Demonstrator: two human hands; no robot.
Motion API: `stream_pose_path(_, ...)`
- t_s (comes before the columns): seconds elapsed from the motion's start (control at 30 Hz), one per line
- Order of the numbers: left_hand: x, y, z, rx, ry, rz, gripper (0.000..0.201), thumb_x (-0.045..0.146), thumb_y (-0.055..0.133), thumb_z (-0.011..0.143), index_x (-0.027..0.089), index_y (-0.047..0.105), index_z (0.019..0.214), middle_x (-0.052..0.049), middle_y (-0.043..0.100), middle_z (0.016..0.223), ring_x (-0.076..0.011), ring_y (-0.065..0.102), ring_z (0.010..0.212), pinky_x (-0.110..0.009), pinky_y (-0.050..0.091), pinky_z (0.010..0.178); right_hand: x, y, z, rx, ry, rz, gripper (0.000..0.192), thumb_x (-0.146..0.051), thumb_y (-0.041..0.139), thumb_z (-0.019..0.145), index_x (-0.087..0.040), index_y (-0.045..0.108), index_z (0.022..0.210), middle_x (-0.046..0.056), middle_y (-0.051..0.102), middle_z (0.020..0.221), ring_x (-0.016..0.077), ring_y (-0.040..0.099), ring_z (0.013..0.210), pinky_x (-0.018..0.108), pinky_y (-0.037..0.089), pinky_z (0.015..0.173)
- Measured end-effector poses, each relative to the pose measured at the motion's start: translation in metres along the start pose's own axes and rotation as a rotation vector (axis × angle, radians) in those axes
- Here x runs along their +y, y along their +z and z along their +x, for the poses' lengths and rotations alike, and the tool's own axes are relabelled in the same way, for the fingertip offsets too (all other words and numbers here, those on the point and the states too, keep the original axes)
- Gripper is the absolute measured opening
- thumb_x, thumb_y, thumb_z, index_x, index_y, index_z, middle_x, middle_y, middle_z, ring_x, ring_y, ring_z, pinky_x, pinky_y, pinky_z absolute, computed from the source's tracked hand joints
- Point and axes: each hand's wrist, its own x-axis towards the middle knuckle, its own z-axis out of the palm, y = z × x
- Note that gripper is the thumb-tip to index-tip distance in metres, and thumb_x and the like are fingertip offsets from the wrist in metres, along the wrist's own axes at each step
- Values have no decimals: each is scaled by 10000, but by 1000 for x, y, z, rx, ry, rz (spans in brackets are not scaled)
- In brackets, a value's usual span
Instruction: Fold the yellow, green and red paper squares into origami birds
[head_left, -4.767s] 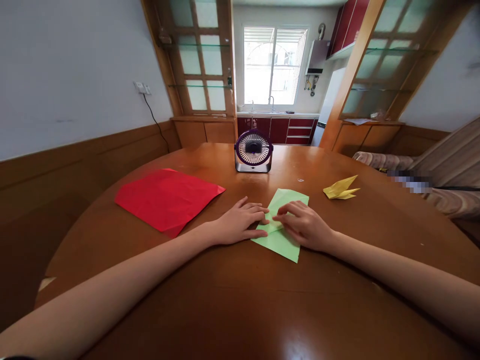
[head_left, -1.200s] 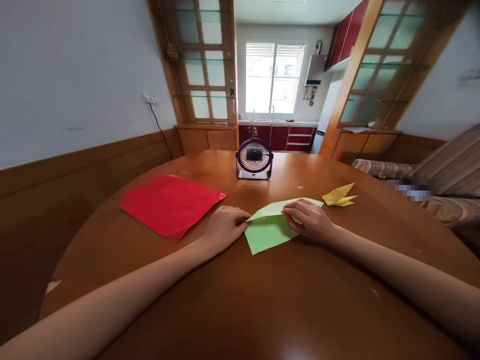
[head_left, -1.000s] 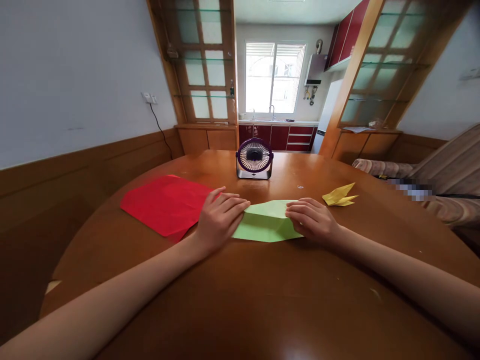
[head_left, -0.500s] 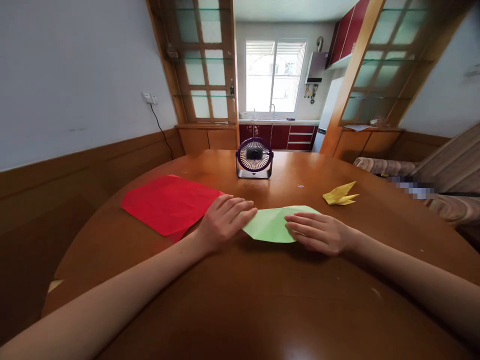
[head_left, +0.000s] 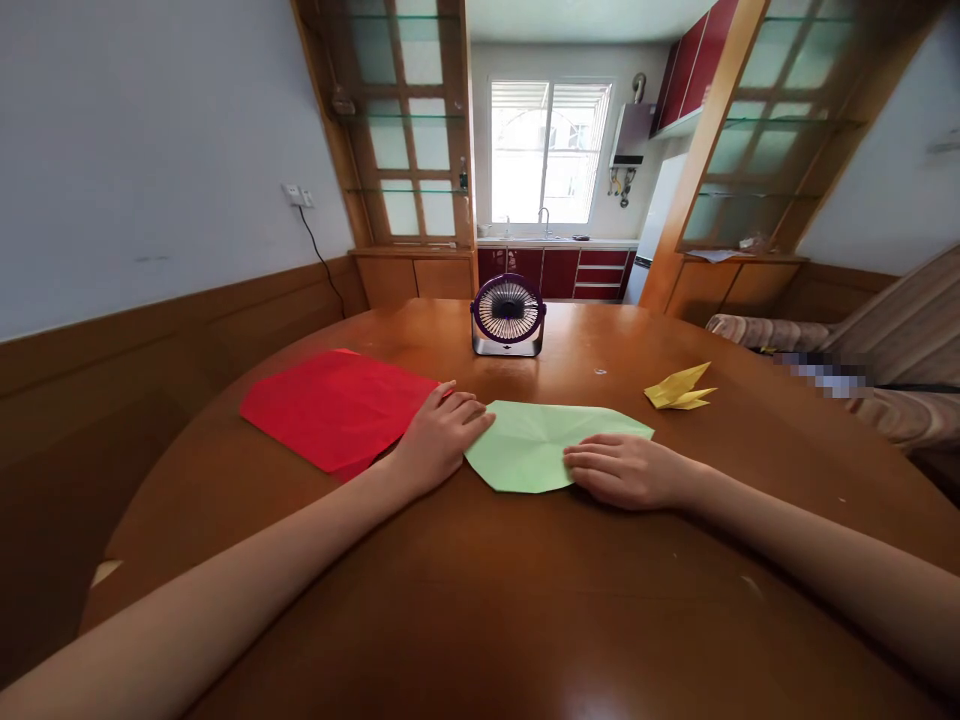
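Note:
A light green sheet of paper [head_left: 525, 450] with crease lines lies on the wooden table, its corners cut or folded off. My left hand [head_left: 442, 435] rests at its left edge, fingers stretched out and touching the paper's rim. Flat on the right part of the sheet lies my right hand [head_left: 626, 470], fingers extended and side by side, covering some of the near right edge. Red paper [head_left: 337, 405] is spread to the left, its right corner partly behind my left hand.
A folded yellow paper figure [head_left: 681, 388] sits on the right side of the table. Behind the green sheet stands a small purple fan [head_left: 508, 315]. The round table [head_left: 480, 600] has its far edge just past the fan.
The green paper now shows more of its surface, opened out flatter and wider. My left hand has shifted slightly left, and my right hand a little lower and to the left.

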Motion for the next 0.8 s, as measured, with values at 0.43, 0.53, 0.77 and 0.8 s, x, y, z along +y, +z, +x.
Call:
stream_pose_path(0.43, 62, -12, 6, -232, -10, -324, 346, 304, 399, 992, 191, 611, 1241, -113, 623, 1257, -256, 592, 1115, -428, 475, 935, -9, -7, 14, -38, 364, 478, 243, -272, 453, 987, -166, 671, 995, 76, 705, 943, 160, 654, 875, 314, 531, 811)
stream_pose_path(0.53, 60, -10, 5, -271, -3, -315, 379, 350, 355, 1013, 203, 592, 1270, -109, 602, 1306, -253, 581, 1171, -423, 467, 949, 4, -4, 4, 45, 482, 523, 283, -274, 419, 1003, -177, 674, 1079, 104, 668, 1163, 180, 634, 1060, 355, 526, 907)
stream_pose_path(0.77, 46, -7, 5, -302, -81, -296, 398, 393, 334, 1019, 161, 618, 1173, -109, 591, 1332, -244, 520, 1276, -477, 276, 1132, 17, 3, -9, -93, 417, 412, 300, -271, 494, 970, -210, 619, 1235, 101, 658, 1222, 214, 604, 1149, 451, 480, 995)
stream_pose_path(0.8, 44, -5, 5, -308, -110, -291, 407, 404, 337, 1016, 151, 614, 1172, -116, 587, 1336, -249, 501, 1295, -486, 246, 1146, 15, 1, -6, -90, 390, 417, 287, -261, 497, 967, -206, 631, 1214, 99, 672, 1193, 210, 619, 1116, 445, 487, 976)
